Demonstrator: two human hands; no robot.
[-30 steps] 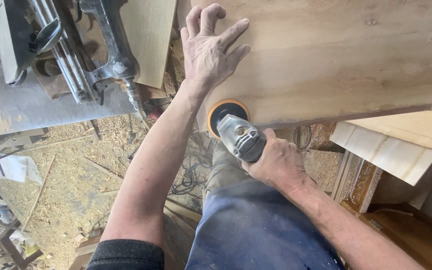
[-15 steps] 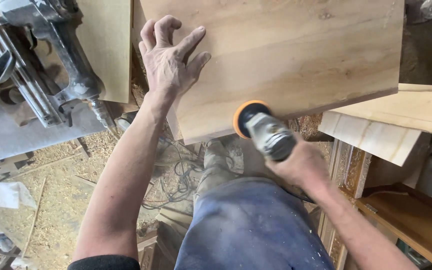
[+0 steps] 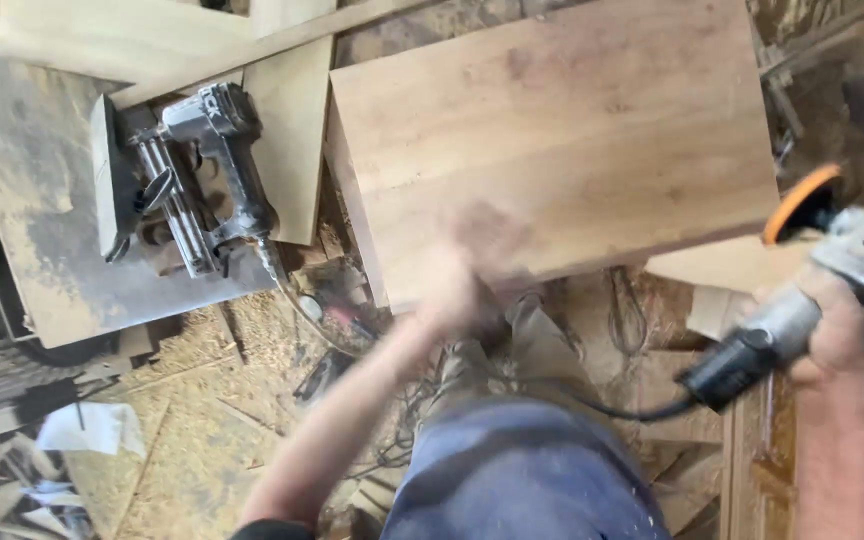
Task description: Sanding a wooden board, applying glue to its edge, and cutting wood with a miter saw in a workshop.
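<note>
A large wooden board (image 3: 562,130) lies in front of me. My right hand (image 3: 842,325) grips a grey angle grinder (image 3: 812,290) with an orange sanding disc (image 3: 800,200), held off the board's right edge. My left hand (image 3: 467,275) is blurred with motion at the board's near edge; I cannot tell whether its fingers are apart or closed. Nothing shows in it.
A grey pneumatic nail gun (image 3: 202,170) lies on a dusty metal table (image 3: 22,210) at left. Wood planks (image 3: 102,35) lie behind it. Sawdust, scraps and cables cover the floor (image 3: 182,420). Pale boards (image 3: 722,265) stack at right.
The grinder has swung right, away from the board's near edge, and now hangs beyond its right side. My left hand has slid from the board's top down toward its near edge.
</note>
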